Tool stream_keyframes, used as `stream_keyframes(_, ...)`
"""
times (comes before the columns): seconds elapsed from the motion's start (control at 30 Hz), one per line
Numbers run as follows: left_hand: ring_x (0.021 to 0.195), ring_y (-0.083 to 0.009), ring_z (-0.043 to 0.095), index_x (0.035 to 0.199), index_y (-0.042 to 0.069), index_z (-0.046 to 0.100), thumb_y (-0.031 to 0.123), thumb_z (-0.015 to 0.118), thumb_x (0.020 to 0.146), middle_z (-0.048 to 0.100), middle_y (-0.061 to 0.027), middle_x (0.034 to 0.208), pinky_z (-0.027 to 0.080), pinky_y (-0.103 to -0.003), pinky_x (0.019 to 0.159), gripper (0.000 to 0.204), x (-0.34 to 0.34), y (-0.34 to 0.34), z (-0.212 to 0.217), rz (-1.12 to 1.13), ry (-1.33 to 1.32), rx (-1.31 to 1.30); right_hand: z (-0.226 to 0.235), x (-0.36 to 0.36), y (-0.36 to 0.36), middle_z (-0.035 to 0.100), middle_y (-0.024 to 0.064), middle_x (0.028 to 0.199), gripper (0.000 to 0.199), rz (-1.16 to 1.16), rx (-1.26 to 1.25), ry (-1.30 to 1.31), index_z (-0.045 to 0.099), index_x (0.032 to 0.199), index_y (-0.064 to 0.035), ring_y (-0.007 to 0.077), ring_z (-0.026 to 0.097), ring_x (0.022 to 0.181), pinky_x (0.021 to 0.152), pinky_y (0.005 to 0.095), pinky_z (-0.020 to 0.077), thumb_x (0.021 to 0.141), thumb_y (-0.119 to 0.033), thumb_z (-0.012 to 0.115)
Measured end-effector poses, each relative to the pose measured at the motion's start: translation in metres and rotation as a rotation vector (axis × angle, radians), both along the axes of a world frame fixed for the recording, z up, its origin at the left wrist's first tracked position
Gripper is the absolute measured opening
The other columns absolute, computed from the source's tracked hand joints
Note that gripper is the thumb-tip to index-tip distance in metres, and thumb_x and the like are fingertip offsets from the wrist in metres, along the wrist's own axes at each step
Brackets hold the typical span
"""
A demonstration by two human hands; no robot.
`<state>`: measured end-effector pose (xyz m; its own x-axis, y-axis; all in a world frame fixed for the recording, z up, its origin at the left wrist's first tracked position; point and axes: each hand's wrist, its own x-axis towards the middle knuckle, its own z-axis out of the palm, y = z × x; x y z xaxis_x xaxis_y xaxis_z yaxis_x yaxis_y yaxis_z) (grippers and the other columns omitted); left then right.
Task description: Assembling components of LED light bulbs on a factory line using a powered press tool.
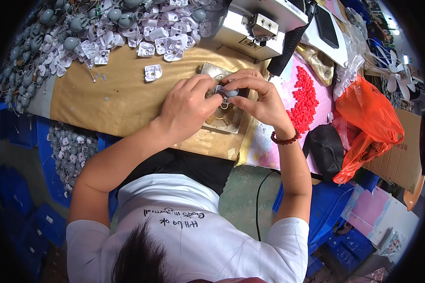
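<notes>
My left hand and my right hand meet over a worn metal plate on the cloth-covered bench. Between the thumb and fingers of my right hand is a small grey rounded plastic part. The fingertips of my left hand pinch a small white plastic piece that touches the grey part. A thin loop, maybe wire, hangs just below them. To the left of my hands, a loose white plastic housing lies on the tan cloth.
White housings and grey rounded parts are heaped at the far left. A boxy metal machine stands beyond my hands. Small red pieces lie to the right, near an orange plastic bag and a black pouch.
</notes>
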<state>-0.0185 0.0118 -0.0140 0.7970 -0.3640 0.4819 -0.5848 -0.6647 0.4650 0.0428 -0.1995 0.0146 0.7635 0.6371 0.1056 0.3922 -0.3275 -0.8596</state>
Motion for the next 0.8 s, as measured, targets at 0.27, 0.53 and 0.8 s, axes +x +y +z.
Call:
stream_keyframes(0.27,0.104,-0.0290,0.061,0.085,0.007,0.066,0.011,0.063,0.077,0.063,-0.0121,0.102,0.049,-0.040,0.081,0.009,0.002,-0.001,-0.001,-0.009,0.009,0.004,-0.006,0.006,-0.002,0.061,0.0131,0.129,0.028,-0.082,0.490,0.643,0.066,0.110,-0.0001,0.0207,0.066,0.107,0.092,0.0312,0.0561,0.086,0.014,0.062)
stream_keyframes(0.53,0.105,-0.0306,0.063,0.087,0.009,0.068,0.009,0.075,0.072,0.063,-0.0113,0.103,0.052,-0.041,0.083,0.017,0.002,0.002,0.002,-0.010,0.045,0.013,0.004,0.003,-0.005,0.062,0.0142,0.127,0.022,-0.077,0.394,0.822,0.064,0.111,0.0012,0.0167,0.070,0.085,0.066,0.0245,0.0591,0.093,0.011,0.056)
stream_keyframes(0.8,0.106,-0.0309,0.063,0.089,0.008,0.069,0.007,0.076,0.072,0.063,-0.0120,0.103,0.052,-0.041,0.083,0.019,0.002,0.003,0.002,-0.019,0.061,-0.007,0.000,-0.003,0.004,0.066,0.0058,0.113,0.021,-0.127,0.124,0.631,0.067,0.111,0.0026,0.0075,0.063,0.074,0.067,0.0226,0.0543,0.090,0.006,0.064)
